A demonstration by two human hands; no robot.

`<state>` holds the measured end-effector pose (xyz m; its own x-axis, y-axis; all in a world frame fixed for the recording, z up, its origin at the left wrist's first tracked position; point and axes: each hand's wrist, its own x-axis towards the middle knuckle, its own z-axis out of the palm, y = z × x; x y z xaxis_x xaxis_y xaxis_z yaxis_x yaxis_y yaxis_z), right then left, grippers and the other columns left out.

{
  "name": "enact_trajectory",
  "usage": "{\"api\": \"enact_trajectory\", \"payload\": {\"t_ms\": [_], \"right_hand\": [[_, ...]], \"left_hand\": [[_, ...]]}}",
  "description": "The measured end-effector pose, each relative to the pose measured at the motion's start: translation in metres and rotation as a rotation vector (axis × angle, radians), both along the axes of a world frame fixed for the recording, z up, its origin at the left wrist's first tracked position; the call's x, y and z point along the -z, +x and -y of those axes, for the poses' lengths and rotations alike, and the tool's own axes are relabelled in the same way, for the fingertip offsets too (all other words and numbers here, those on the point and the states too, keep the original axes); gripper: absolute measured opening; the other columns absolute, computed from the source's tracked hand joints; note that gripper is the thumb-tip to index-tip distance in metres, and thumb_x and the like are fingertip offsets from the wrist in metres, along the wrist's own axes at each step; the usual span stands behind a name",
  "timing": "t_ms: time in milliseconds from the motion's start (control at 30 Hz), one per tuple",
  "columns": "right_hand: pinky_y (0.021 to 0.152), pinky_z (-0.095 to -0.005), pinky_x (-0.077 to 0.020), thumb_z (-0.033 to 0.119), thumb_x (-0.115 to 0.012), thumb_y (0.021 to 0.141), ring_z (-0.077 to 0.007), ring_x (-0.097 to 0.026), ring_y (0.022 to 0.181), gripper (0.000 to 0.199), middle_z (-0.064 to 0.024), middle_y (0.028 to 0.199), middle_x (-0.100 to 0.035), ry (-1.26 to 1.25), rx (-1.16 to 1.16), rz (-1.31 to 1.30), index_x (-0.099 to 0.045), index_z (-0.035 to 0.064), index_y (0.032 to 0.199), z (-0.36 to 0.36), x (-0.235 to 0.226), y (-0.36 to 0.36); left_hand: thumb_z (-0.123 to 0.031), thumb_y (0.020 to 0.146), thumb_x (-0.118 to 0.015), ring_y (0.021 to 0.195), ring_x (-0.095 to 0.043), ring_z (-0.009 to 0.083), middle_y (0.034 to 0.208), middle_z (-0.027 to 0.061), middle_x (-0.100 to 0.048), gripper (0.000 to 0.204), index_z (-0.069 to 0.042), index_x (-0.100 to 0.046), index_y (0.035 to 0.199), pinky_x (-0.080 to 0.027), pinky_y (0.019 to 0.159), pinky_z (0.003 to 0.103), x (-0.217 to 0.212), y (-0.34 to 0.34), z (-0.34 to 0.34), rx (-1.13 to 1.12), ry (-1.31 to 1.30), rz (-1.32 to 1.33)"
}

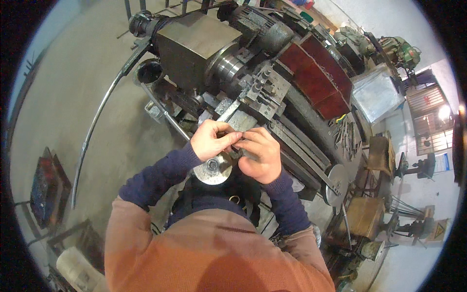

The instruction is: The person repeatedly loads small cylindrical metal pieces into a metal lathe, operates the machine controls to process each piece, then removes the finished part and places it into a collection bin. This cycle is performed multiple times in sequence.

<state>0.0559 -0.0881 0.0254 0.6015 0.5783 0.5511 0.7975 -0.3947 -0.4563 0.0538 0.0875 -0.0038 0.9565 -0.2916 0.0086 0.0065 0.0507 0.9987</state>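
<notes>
My left hand (214, 140) and my right hand (260, 152) meet in front of my chest, fingertips pinched together. Whatever sits between them is too small and too covered by the fingers to name. Just below them is a round metal handwheel (212, 169) with a bolt at its centre. Beyond my hands stands a metal lathe, its tool post (265, 92) carrying several bolts. The lathe's shiny chuck (228, 67) lies farther off, beside the boxy grey headstock (197, 41).
A long metal lever (104, 104) curves down on the left. Dark red trays (316, 75) sit behind the lathe, with loose tools (346, 138) to their right. Another round handwheel (335, 185) is at the right end. A dark box-like stand (48, 190) rests on the left floor.
</notes>
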Motion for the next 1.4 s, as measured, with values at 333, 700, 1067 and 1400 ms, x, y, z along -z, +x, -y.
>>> {"api": "enact_trajectory", "payload": {"t_ms": [333,700,1067,1400], "right_hand": [[0.074,-0.0404,-0.0427,0.021,-0.061,0.053,-0.0257,-0.054,0.091,0.027,-0.0034,0.083,-0.064,-0.554,0.186,0.190,-0.069,0.0115,0.077,-0.020,-0.034,0.125],[0.078,-0.0377,-0.0415,0.023,-0.060,0.053,-0.0254,-0.056,0.093,0.035,-0.0090,0.083,-0.066,-0.869,0.327,-0.063,-0.072,0.0187,0.085,-0.048,-0.013,0.178],[0.081,-0.0410,-0.0405,0.024,-0.063,0.055,-0.0235,-0.056,0.091,0.029,-0.0047,0.082,-0.065,-0.750,0.237,-0.005,-0.071,0.0197,0.083,-0.039,-0.006,0.177],[0.075,-0.0388,-0.0414,0.021,-0.060,0.052,-0.0245,-0.055,0.091,0.032,-0.0073,0.083,-0.065,-0.779,0.291,-0.047,-0.071,0.0151,0.082,-0.039,-0.008,0.177]], "left_hand": [[-0.024,0.083,-0.058,0.060,-0.060,0.0213,0.066,0.0136,-0.059,0.028,0.000,-0.060,0.098,-0.046,0.057,0.032,-0.034,0.016,-0.163,-0.457,0.800,0.494],[-0.036,0.079,-0.061,0.067,-0.058,0.0353,0.067,0.0168,-0.058,0.037,-0.004,-0.053,0.096,-0.045,0.058,0.044,0.045,-0.087,-0.318,-0.683,1.417,0.054],[-0.010,0.071,-0.057,0.078,-0.061,0.0335,0.081,0.0163,-0.063,0.018,-0.008,-0.058,0.089,-0.050,0.067,0.043,0.048,-0.008,-0.456,-0.654,1.941,-0.037],[-0.021,0.080,-0.050,0.096,-0.059,0.0292,0.104,0.0126,-0.061,0.032,-0.017,-0.060,0.110,-0.048,0.081,0.040,0.054,0.061,-0.500,-0.810,1.864,-0.380]]}}
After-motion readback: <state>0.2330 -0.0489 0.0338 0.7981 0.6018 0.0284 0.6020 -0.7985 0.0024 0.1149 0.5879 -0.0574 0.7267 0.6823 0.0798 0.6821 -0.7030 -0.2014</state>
